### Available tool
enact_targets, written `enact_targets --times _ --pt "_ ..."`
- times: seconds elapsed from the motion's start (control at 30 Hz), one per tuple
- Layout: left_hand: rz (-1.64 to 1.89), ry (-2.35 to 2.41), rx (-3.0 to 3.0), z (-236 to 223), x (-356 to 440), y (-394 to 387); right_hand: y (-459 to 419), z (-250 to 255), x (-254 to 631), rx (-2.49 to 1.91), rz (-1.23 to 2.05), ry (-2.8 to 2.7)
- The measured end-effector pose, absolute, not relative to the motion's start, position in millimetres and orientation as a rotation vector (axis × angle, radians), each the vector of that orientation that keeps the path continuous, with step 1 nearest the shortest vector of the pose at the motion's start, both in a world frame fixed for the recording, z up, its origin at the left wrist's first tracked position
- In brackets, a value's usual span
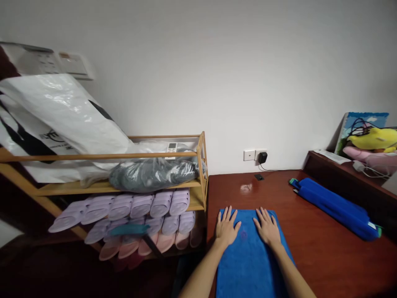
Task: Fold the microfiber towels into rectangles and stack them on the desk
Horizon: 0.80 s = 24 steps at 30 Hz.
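A blue towel (248, 256) lies spread flat on the reddish-brown table (322, 248), with a small dark round mark near its far end. My left hand (227, 227) rests palm down on its far left corner, fingers stretched out. On the far right part of the same towel, my right hand (268, 227) lies flat, fingers spread. Neither hand grips anything. The towel's near end runs out of the bottom of the view between my forearms.
Right of the towel lies a long blue folded bundle (336, 207) with green ends. At left stands a wooden rack (202, 174) holding several slippers (161, 203), a white bag (65, 111) and a remote (171, 150). A black plug (262, 157) sits in the wall socket.
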<state>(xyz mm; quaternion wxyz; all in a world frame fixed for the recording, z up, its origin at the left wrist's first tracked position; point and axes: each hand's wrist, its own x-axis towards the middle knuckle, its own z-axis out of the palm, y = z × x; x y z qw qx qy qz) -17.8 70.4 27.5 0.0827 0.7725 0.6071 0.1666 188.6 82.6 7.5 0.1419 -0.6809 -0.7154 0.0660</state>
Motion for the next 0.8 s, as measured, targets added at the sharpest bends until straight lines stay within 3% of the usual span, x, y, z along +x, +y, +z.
enact_targets --times 0.27,0.53,0.8 --pt "0.446 1.939 2.356 19 -18 74 96 17 214 -2.069 0.23 -2.052" --pt "0.419 1.972 2.386 33 -15 76 -23 28 201 -1.729 0.268 -2.255" --pt "0.541 1.634 2.615 20 4 -19 -46 14 207 -1.724 0.114 -2.326"
